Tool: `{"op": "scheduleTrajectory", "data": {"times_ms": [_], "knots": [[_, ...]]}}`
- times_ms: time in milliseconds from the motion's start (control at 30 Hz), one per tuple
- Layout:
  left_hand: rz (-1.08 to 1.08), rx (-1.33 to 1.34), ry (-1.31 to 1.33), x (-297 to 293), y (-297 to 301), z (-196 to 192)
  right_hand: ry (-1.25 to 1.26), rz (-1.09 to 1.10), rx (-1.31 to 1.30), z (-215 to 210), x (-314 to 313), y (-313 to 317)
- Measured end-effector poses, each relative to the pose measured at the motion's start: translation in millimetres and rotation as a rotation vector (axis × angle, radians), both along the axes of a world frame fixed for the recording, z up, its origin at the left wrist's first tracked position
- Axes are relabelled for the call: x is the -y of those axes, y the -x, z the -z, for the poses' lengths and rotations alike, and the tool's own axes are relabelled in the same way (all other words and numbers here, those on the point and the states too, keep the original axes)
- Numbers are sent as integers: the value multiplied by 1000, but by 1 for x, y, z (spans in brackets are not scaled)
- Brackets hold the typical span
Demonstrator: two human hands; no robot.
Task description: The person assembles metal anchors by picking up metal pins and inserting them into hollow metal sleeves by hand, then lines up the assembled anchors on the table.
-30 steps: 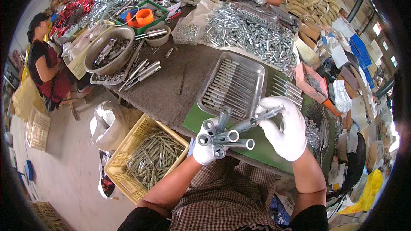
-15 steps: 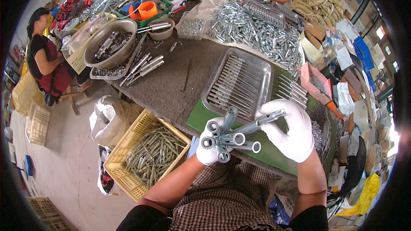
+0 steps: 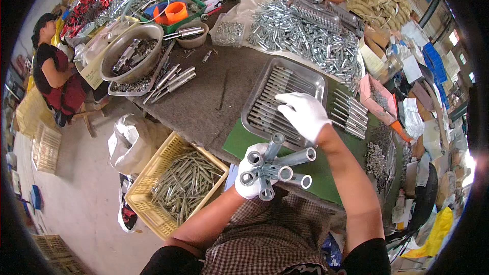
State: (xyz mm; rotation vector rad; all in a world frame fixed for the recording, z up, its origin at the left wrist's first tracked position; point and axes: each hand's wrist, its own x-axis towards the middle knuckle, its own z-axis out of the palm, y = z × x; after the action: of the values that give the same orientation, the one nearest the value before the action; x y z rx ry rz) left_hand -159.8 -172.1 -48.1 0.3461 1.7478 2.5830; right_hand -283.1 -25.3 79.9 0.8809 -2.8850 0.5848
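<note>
A crowded workshop bench covered in dark felt (image 3: 214,86) runs across the view, heaped at its far side with a pile of loose silver metal sleeves (image 3: 300,30). Near the person's body lies a green mat (image 3: 326,173), and on it sits a shallow steel tray (image 3: 316,79) filled with long metal pieces laid side by side. The left hand (image 3: 250,178) (in a white glove) is closed around a bundle of grey metal tubes (image 3: 277,169), which fan out toward the right with their open ends showing, held above the near edge of the mat. The right hand (image 3: 304,114), also gloved in white, reaches into the tray with its fingers bent down onto the pieces there; whether it has actually pinched one is hard to tell from this angle. Just right of the tray a row of bolts (image 3: 349,114) lies on the mat, and beyond it stands a pink box (image 3: 374,99). Below the bench edge on the left, a yellow plastic crate (image 3: 175,186) holds more metal rods, with a white sack (image 3: 132,140) beside it. A large steel bowl (image 3: 130,53) rests farther along the bench, near a seated person (image 3: 56,74).
</note>
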Motion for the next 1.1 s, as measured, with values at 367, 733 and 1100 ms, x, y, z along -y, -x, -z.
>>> {"op": "scheduleTrajectory", "data": {"times_ms": [367,733,1100], "knots": [[-142,-130,376,7,-4,-15,-87,155,124,7,35,10],[-198,-123,347,5,-2,-27,901,20,312,-64,1,-10],[-241,-244,550,-1,4,-15,519,-203,-129,-115,1,-114]]}}
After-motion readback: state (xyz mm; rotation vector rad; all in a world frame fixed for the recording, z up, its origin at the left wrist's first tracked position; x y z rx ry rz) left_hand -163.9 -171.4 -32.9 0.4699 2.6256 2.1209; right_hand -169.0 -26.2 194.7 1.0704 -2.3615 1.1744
